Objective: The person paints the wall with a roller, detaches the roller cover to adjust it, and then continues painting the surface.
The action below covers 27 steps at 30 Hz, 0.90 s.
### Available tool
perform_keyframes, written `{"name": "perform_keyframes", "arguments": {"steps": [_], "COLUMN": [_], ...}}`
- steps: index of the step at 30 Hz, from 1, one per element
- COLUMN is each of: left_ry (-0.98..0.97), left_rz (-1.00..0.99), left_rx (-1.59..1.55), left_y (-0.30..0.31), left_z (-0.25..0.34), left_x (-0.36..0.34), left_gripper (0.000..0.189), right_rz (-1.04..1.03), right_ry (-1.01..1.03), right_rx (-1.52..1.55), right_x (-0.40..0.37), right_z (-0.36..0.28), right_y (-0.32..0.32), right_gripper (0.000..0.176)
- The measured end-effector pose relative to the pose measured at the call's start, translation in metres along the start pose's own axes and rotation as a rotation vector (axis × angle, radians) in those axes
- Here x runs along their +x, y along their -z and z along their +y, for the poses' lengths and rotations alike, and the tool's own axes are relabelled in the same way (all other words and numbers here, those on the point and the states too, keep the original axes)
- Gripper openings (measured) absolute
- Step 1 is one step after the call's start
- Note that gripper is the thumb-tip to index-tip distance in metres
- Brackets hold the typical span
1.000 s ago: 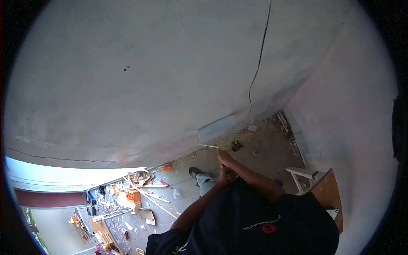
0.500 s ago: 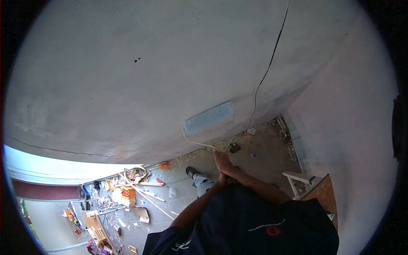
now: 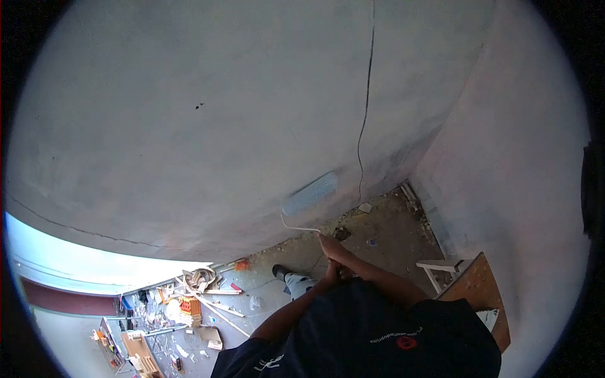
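Note:
A paint roller with a pale blue sleeve (image 3: 310, 193) lies against the grey wall (image 3: 252, 126), low down near the floor. Its thin bent metal rod runs from the roller's left end down to my hands. My right hand (image 3: 333, 247) is wrapped round the handle just below the rod. Behind it, nearer my body, my left hand (image 3: 333, 273) is also closed on the handle. The handle itself is mostly hidden by my fingers and forearms.
A long crack (image 3: 365, 101) runs down the wall. Debris lies in the corner (image 3: 406, 201). At right stands a wooden board (image 3: 482, 286) with a white frame. Wood strips (image 3: 220, 305), orange pieces (image 3: 190, 310) and a cardboard box (image 3: 210, 336) lie at lower left. My shoe (image 3: 280, 271) shows.
The roller appears slightly lower, closer to the wall's foot, and my hands have shifted down a little with it. The view has turned, so the crack and corner appear further left.

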State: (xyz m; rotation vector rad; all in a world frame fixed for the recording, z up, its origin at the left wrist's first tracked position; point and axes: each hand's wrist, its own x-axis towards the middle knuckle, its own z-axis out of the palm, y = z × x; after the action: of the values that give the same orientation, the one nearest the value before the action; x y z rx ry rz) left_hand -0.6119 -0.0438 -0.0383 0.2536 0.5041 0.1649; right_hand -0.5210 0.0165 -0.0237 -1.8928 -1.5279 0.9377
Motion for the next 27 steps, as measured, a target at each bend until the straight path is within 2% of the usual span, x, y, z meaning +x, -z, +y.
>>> {"name": "perform_keyframes", "arguments": {"steps": [1, 2, 4, 6, 10, 11, 12, 14, 15, 16, 18, 20, 23, 26, 27], "left_ry": [0.016, -0.011, -0.07, -0.071, 0.04, 0.046, 0.053, -0.203, -0.219, -0.194, -0.097, -0.027, 0.01, 0.025, 0.024], "left_rz": [0.131, 0.048, -0.117, -0.126, -0.27, -0.38, -0.491, -0.418, -0.358, -0.282, -0.226, -0.181, -0.106, -0.006, 0.035], "left_rx": [0.05, 0.098, 0.183, 0.196, 0.039, -0.032, -0.102, 0.249, 0.363, 0.429, 0.39, 0.338, 0.302, 0.289, 0.281], "left_y": [-0.008, -0.009, -0.015, -0.02, 0.005, 0.011, 0.017, 0.002, -0.006, -0.01, -0.018, -0.024, -0.031, -0.04, -0.044], "left_z": [-0.002, -0.003, -0.006, -0.008, -0.01, -0.008, -0.007, 0.004, 0.009, 0.012, 0.014, 0.015, 0.019, 0.02, 0.022], "left_x": [0.0, 0.002, 0.002, -0.001, 0.002, 0.005, 0.01, 0.005, -0.001, -0.004, -0.008, -0.011, -0.01, -0.006, -0.003], "left_gripper": [0.071, 0.066, 0.058, 0.052, 0.051, 0.056, 0.061, 0.065, 0.064, 0.063, 0.061, 0.059, 0.056, 0.054, 0.053], "right_rz": [-0.015, -0.033, -0.154, -0.217, -0.209, -0.202, -0.214, -0.231, -0.112, 0.006, 0.149, 0.194, 0.252, 0.098, 0.173], "right_ry": [0.002, 0.004, 0.013, -0.028, -0.271, -0.346, -0.327, -0.292, -0.18, -0.069, -0.035, -0.198, -0.111, -0.192, -0.071], "right_rx": [-0.036, -0.073, -0.15, -0.137, 0.178, 0.282, 0.252, 0.196, 0.124, 0.047, 0.05, 0.218, 0.182, 0.221, 0.079], "right_x": [-0.003, -0.006, -0.012, -0.018, -0.029, -0.029, -0.026, -0.018, -0.02, -0.026, -0.028, -0.035, -0.039, -0.029, -0.026], "right_z": [0.004, 0.008, 0.012, 0.009, -0.023, -0.032, -0.031, -0.026, -0.027, -0.033, -0.048, -0.083, -0.088, -0.088, -0.062], "right_y": [0.001, 0.003, 0.011, 0.02, 0.046, 0.052, 0.051, 0.047, 0.044, 0.045, 0.053, 0.079, 0.087, 0.092, 0.067], "right_gripper": [0.06, 0.06, 0.041, 0.037, 0.042, 0.043, 0.043, 0.044, 0.044, 0.044, 0.043, 0.045, 0.039, 0.04, 0.038]}}
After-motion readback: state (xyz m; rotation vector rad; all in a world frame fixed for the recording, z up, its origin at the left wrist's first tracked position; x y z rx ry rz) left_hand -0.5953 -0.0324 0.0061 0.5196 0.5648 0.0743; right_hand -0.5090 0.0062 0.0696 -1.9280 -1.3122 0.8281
